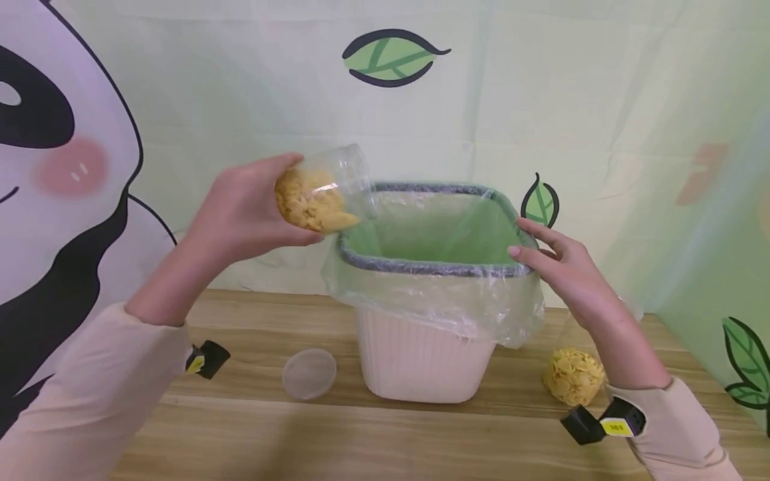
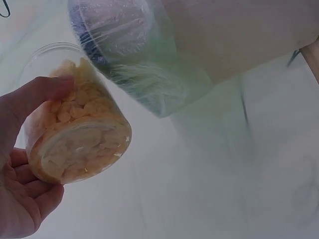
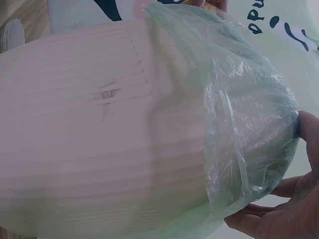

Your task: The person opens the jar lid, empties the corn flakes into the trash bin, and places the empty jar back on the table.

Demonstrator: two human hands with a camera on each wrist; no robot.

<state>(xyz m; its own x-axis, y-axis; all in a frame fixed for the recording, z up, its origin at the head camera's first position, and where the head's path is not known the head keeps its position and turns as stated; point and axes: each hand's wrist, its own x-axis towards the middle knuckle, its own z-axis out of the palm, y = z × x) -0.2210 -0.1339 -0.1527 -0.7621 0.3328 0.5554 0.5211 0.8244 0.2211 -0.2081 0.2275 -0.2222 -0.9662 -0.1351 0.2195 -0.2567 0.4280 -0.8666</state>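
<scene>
My left hand point(image 1: 237, 207) grips a clear plastic jar point(image 1: 349, 170), tilted with its mouth toward the trash bin point(image 1: 421, 364). Pale yellow flat pieces point(image 1: 307, 204) fill the lower part of the jar; the left wrist view shows its round base. The jar's mouth is at the bin's left rim. A thin translucent green liner point(image 1: 445, 297) covers the bin's dark rim and hangs over its sides. At the right corner, my right hand point(image 1: 568, 267) holds the lined rim between thumb and fingers. Inside the bin I see only the liner; its bottom is hidden.
A round translucent lid point(image 1: 309, 374) lies on the wooden table point(image 1: 252, 434), left of the bin. Another clear jar of yellow pieces point(image 1: 574, 374) stands on the right, partly hidden by my right forearm. Behind the table hangs a printed backdrop point(image 1: 259, 80) with a panda and leaves.
</scene>
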